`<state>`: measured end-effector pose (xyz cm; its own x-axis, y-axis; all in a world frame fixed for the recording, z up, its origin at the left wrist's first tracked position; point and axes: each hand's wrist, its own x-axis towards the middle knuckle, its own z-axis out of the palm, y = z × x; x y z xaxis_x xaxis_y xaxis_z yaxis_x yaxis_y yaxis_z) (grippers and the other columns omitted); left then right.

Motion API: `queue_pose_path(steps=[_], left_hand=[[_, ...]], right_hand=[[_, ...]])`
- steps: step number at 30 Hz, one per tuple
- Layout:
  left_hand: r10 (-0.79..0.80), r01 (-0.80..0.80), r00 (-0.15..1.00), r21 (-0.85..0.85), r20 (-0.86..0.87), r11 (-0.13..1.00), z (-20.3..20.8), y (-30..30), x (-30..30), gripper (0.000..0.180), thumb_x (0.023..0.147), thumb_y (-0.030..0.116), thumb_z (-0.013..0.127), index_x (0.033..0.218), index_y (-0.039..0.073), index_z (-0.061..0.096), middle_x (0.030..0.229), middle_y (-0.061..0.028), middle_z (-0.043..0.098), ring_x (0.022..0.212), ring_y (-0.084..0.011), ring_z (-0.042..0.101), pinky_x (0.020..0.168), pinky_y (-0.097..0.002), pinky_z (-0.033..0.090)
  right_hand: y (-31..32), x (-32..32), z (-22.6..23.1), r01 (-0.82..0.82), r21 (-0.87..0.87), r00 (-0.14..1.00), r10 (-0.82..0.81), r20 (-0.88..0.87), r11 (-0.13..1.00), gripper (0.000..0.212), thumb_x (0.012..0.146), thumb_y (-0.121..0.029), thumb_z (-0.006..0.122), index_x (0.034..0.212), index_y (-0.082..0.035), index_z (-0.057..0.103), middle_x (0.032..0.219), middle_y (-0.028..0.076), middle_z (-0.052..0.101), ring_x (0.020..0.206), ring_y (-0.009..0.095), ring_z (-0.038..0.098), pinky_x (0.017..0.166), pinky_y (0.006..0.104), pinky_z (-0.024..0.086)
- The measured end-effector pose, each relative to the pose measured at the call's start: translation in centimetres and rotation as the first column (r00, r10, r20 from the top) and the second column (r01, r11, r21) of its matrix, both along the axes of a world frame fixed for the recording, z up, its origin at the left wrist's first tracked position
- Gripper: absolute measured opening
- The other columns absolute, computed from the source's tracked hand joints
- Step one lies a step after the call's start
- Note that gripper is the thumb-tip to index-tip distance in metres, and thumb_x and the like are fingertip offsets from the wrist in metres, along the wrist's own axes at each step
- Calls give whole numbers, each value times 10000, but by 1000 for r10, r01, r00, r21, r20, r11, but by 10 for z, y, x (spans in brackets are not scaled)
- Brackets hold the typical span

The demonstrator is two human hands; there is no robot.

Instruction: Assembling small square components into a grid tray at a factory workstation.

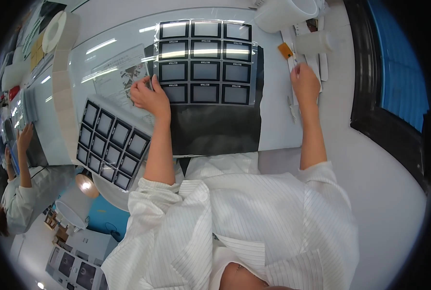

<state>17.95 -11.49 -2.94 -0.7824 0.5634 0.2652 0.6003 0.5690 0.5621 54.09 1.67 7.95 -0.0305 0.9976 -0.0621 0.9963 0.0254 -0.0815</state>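
Note:
A clear sheet (205,72) bearing rows of black-framed grey rectangular panels lies on a black mat (215,130). At the sheet's left edge is my left hand (152,99), its thumb apart from its loosely bent fingers and nothing visible in it. My right hand (306,84) is at the right side of the table, fingers pinched together beside a small orange piece (285,50) and some white strips. Whatever is between those fingers is too small to make out. A second sheet of similar panels (113,140) lies tilted at the lower left, next to my left forearm.
White cylindrical containers (285,14) stand at the far right. A thin metal tool (292,108) lies below my right hand. Under the clear table cover is a printed paper (121,77). A roll of tape (56,31) sits far left; a co-worker (29,188) works at the left.

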Motion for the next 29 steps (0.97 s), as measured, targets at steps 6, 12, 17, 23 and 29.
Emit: queue_pose_path(steps=[6, 12, 17, 23, 29], left_hand=[[-15, 18, 997, 32, -77, 999, -2, 7, 6, 241, 849, 341, 681, 928, 118, 637, 1094, -102, 518, 1104, -319, 450, 933, -495, 316], [42, -42, 999, -8, 18, 999, -2, 7, 12, 233, 851, 332, 679, 885, 106, 633, 1118, -84, 511, 1117, -324, 442, 954, -494, 307], [-21, 15, 996, -72, -86, 997, 5, 8, 4, 210, 868, 285, 659, 863, 82, 605, 1083, -105, 539, 1094, -337, 470, 934, -485, 334], [-197, 227, 971, -268, 135, 936, 33, 23, -3, 310, 940, 273, 573, 1040, 3, 459, 731, -147, 621, 654, -352, 634, 612, -461, 482], [-244, 319, 571, 62, 784, 946, 17, 26, -40, 477, 831, 397, 725, 878, -48, 559, 702, -62, 605, 557, -155, 600, 525, -311, 480]], right_hand=[[-80, 36, -23, -37, -346, 950, 141, 280, 938, 192, 779, -196, 681, 819, -25, 604, 844, 177, 648, 784, 358, 649, 684, 445, 517], [-91, 34, -26, 4, -232, 931, 81, 356, 973, 101, 845, -100, 550, 843, -9, 594, 847, 166, 668, 761, 316, 661, 657, 396, 533], [-80, 22, -35, -91, -268, 902, -35, -429, 959, 144, 940, -133, 504, 973, 3, 472, 877, 151, 645, 715, 246, 646, 686, 344, 524], [-74, -21, -78, 27, -307, 467, -283, -838, 951, 173, 999, -128, 400, 1091, 18, 399, 890, 133, 627, 710, 166, 631, 679, 299, 523], [-67, -21, -87, 91, -399, 361, -404, -840, 912, 201, 1010, -205, 426, 1087, -19, 428, 845, 68, 578, 647, 104, 533, 636, 257, 471]])
